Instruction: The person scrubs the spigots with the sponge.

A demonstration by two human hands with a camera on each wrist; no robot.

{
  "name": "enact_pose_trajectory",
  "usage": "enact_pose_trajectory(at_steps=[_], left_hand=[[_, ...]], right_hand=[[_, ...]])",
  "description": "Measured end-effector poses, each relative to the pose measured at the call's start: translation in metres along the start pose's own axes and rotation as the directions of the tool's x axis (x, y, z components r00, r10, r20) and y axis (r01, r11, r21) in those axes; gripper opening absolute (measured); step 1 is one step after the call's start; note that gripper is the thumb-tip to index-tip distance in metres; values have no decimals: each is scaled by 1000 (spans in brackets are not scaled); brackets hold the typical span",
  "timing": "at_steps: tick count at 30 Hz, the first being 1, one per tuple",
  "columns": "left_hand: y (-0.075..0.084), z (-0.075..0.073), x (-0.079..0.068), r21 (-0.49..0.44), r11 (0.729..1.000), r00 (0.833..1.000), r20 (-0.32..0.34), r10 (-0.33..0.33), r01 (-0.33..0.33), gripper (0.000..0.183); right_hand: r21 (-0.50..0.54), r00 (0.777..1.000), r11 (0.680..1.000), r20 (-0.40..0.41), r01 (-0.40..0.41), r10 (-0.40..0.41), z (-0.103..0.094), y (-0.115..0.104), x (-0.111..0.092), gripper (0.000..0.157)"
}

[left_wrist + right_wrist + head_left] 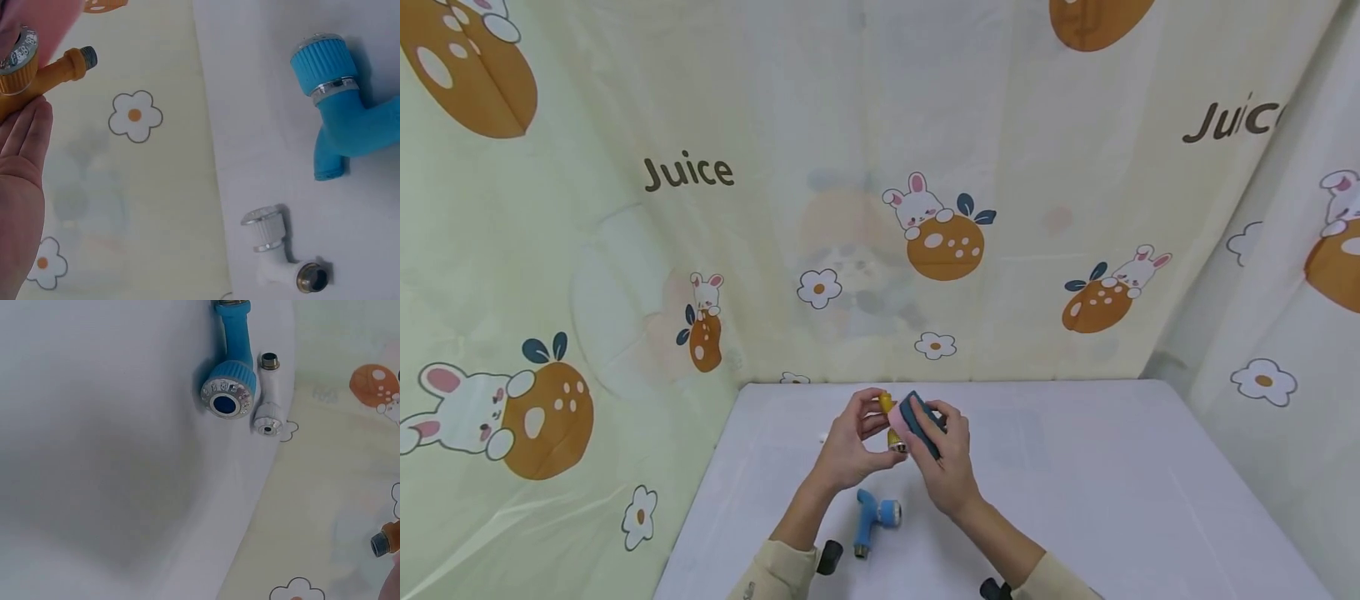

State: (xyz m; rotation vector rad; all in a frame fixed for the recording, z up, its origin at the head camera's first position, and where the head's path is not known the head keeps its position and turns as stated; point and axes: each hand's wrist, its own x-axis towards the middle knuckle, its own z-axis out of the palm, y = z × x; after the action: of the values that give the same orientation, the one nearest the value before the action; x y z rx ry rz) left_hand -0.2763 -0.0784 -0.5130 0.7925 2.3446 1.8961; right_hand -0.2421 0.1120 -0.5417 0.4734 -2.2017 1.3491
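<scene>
The left hand [848,447] is pinching the yellow tap [55,76] above the tabletop [1075,483] while the right hand [953,468] is gripping the sponge [901,422] beside it, so hard rubbing risks twisting the tap loose.

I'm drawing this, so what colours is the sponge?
The sponge is pink and dark blue-green; the head view shows it best.

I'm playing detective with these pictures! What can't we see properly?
Head view: the middle of the yellow tap, behind the sponge.
Left wrist view: one end of the blue tap, cut off by the right edge.
Right wrist view: most of the yellow tap, cut off by the right edge.
Right wrist view: the marks on the blue tap's knob, too blurred to read.
</scene>
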Motion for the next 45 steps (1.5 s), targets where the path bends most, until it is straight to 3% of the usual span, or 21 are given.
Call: enact_pose_trajectory(at_steps=[8, 20, 34, 39, 45], left_hand=[[7, 9, -4, 12, 1000, 1000, -2, -3, 3, 88], [9, 13, -5, 20, 1000, 1000, 2, 12, -12, 89], [7, 14, -7, 14, 999, 999, -24, 42, -42, 89], [7, 13, -7, 8, 998, 998, -27, 63, -63, 89], [7, 11, -6, -6, 997, 996, -37, 80, -81, 88]], right_hand=[[-61, 986, 984, -17, -165, 164, 1, 14, 4, 49], [-267, 991, 955, -39, -131, 125, 0, 25, 4, 49], [-289, 985, 941, -41, -174, 170, -5, 30, 5, 50], [-197, 954, 935, -12, -296, 300, -8, 30, 6, 51], [-105, 883, 880, 33, -464, 469, -11, 33, 7, 52]])
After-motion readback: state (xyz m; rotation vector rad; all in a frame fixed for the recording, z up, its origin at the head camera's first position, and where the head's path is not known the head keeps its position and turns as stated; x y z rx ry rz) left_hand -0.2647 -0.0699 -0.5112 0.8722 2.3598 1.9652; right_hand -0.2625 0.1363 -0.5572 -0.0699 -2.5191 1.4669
